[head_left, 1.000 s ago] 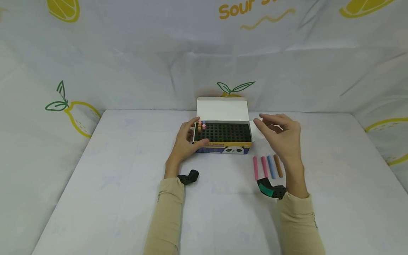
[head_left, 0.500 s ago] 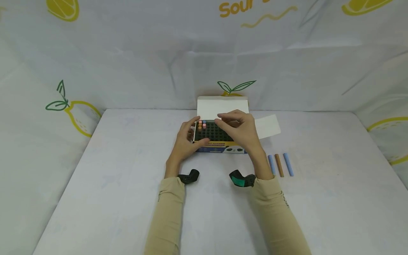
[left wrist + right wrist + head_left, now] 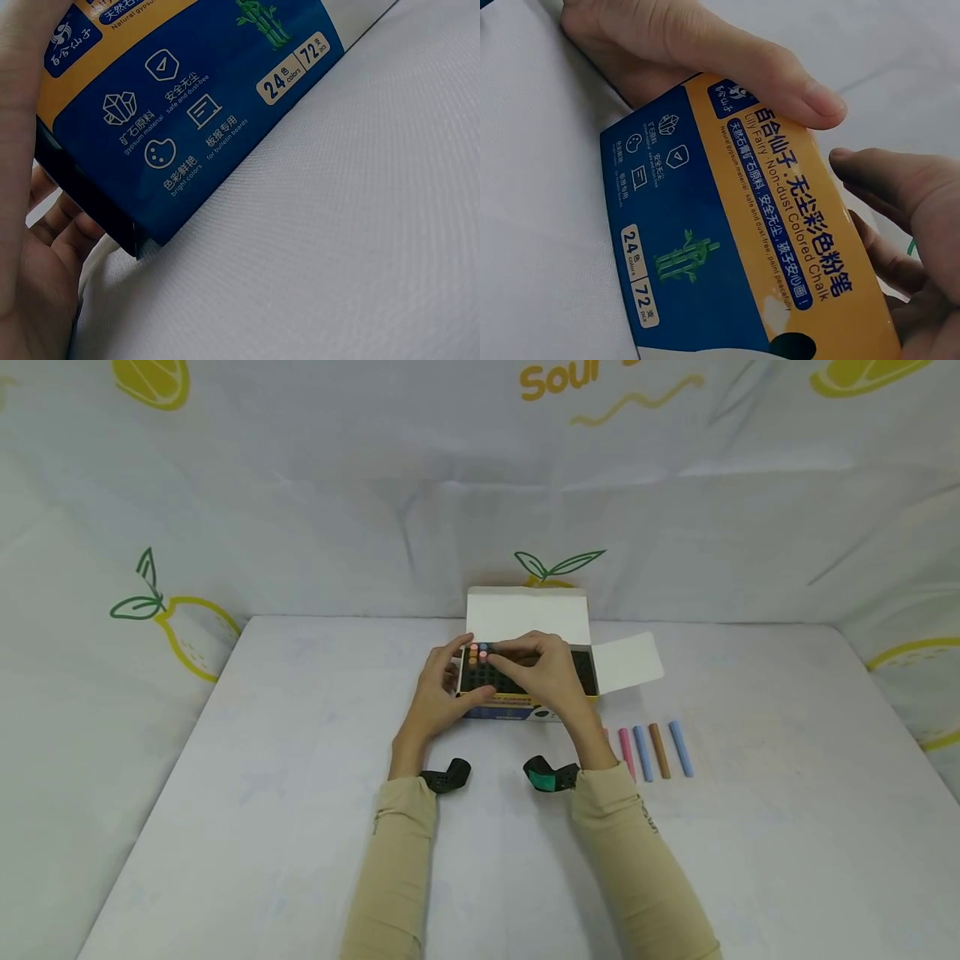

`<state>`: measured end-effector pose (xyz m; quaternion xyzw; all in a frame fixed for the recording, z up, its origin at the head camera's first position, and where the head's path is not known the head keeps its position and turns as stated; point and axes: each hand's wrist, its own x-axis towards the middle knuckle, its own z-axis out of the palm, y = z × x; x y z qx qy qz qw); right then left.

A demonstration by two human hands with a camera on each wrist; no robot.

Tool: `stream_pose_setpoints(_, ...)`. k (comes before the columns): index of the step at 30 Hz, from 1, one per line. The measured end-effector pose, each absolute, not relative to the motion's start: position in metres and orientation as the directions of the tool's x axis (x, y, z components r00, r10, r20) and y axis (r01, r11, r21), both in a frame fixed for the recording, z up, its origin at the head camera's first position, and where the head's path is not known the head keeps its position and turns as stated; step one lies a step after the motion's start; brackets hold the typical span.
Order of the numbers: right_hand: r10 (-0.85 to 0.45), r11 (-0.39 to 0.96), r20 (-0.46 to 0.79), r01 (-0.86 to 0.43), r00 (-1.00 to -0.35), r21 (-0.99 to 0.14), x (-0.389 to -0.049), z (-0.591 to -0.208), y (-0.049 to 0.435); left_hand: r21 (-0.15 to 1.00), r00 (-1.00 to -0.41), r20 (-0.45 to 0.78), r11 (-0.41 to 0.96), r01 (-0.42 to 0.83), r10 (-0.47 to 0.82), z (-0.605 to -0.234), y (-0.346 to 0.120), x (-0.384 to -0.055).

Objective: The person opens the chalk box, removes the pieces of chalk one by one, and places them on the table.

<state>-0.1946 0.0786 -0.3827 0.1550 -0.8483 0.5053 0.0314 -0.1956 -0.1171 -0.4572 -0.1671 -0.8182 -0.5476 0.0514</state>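
Note:
My left hand (image 3: 438,685) grips the left end of an open chalk box (image 3: 498,713), thumb over the front edge and fingers round the back. In the right wrist view the box's front panel (image 3: 705,232) reads "Non-dust Colored Chalk". Inside is a black holder full of round holes (image 3: 495,679). Several chalks (image 3: 473,656), pink, orange and blue, stand in its back left corner. My right hand (image 3: 543,672) reaches over the box, thumb and index fingertips slightly apart right beside the pink chalk (image 3: 483,656). No chalk shows between them.
Right of the box, a row of chalks lies on the white table (image 3: 300,777): pink, a blue chalk (image 3: 642,753), a brown chalk (image 3: 660,752) and another blue. The white lid (image 3: 528,613) stands up behind; a side flap (image 3: 627,661) sticks out right. A printed cloth (image 3: 337,510) hangs behind.
My right hand has moved left, from above the chalk row across the box to the standing chalks. The row and the side flap are now less covered. My left hand has stayed put.

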Motion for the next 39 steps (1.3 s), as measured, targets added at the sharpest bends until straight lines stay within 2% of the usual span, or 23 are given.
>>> stream_pose_setpoints(6,-0.236,0.492,0.186,-0.282,-0.954,-0.824,-0.196,-0.384,0.073,0.876,-0.938,0.269,0.35,0.332,0.217,-0.456,-0.116,-0.196)
stream_pose_setpoints(25,-0.13,0.645,0.204,-0.239,-0.97,-0.726,-0.192,-0.386,0.056,0.874,-0.942,0.264,0.361,0.325,0.208,-0.457,-0.116,-0.195)
stream_pose_setpoints(30,-0.129,0.634,0.232,-0.26,-0.964,-0.728,-0.192,-0.388,0.055,0.873,-0.942,0.265,0.365,0.325,0.206,-0.458,-0.116,-0.196)
stream_pose_setpoints(39,-0.074,0.517,0.252,-0.253,-0.965,-0.818,-0.195,-0.385,0.053,0.872,-0.934,0.289,0.344,0.348,0.211,-0.459,-0.117,-0.197)
